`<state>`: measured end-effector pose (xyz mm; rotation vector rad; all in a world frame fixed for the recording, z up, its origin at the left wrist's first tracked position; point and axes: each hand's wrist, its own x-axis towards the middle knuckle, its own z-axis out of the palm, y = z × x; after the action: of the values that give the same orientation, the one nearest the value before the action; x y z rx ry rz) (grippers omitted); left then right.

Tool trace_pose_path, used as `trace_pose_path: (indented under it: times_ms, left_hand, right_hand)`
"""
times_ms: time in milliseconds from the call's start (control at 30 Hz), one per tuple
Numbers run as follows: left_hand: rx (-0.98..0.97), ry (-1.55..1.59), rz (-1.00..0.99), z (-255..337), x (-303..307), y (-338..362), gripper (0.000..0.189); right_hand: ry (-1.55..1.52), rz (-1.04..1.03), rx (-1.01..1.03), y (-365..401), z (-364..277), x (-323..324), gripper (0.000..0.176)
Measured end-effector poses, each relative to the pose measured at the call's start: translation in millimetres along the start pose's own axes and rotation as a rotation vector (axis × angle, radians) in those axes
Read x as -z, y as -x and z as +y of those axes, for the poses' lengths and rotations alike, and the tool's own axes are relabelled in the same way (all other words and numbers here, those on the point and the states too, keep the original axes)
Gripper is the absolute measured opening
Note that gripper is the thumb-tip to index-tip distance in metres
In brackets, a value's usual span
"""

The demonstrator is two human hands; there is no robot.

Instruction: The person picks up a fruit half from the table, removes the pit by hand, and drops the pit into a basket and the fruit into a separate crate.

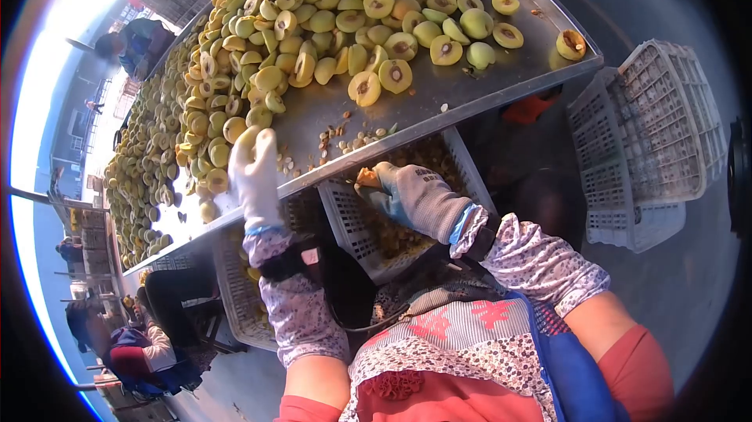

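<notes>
Halved green-yellow fruits, which look like apricots, lie heaped on a metal table, many showing brown pits or hollows. My left hand, in a white glove, reaches over the table's near edge. Its fingers are stretched out and apart at the pile's border, touching or close to a yellowish half. My right hand, in a grey and blue glove, is closed with a small orange-brown fruit piece at its fingertips. It is above a plastic crate holding small brownish-yellow pieces, below the table edge.
Loose pits and scraps are scattered near the table edge. Another crate stands below on the left. White stacked crates are at the right. A seated person is at lower left; another person is across the table.
</notes>
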<state>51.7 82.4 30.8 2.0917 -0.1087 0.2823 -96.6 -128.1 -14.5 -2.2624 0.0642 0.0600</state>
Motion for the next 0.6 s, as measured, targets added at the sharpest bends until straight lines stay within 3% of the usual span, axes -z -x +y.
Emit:
trace_pose_path:
  times_ms: [33,67,133,167,200,267,333,367,400,433,467,533,600]
  left_hand:
    - [-0.049,-0.088,-0.122,16,-27,-4,0.044]
    - [-0.121,-0.258,-0.09,22,-57,-6,0.052]
    - [-0.134,-0.246,-0.279,35,-104,-15,0.066]
    - [-0.141,-0.263,-0.362,32,-125,-20,0.071]
    - [-0.275,-0.311,-0.377,31,-143,-17,0.073]
    - [-0.269,-0.558,-0.374,41,-157,-17,0.07]
    - [-0.316,-0.223,-0.428,23,-147,-20,0.06]
    - [-0.03,0.167,-0.571,16,-144,-21,0.047]
    - [-0.032,0.164,-0.572,25,-135,-13,0.047]
    - [0.025,0.38,-0.546,34,-123,-5,0.042]
    - [0.085,0.596,-0.514,42,-110,4,0.037]
    - [0.05,0.616,-0.491,40,-95,22,0.036]
    - [0.166,0.767,-0.39,39,-90,39,0.029]
  right_hand:
    - [-0.065,0.063,0.015,-1,0,2,0.033]
    - [-0.132,0.127,0.031,-2,0,5,0.032]
    - [-0.179,0.205,0.034,-7,4,7,0.03]
    - [-0.345,0.243,0.013,-13,14,1,0.027]
    - [-0.511,0.281,-0.007,-15,12,6,0.025]
    - [-0.352,0.256,-0.018,-6,5,25,0.027]
    - [-0.041,0.293,-0.038,-3,-3,34,0.026]
    - [-0.043,0.294,-0.039,-5,2,30,0.026]
    - [0.051,0.321,0.024,-10,9,22,0.023]
    - [0.144,0.348,0.085,-13,13,16,0.02]
    - [0.14,0.348,0.085,-14,7,17,0.02]
    - [-0.338,0.434,0.044,-15,-8,20,0.032]
    - [-0.332,0.357,0.054,-20,-4,7,0.026]
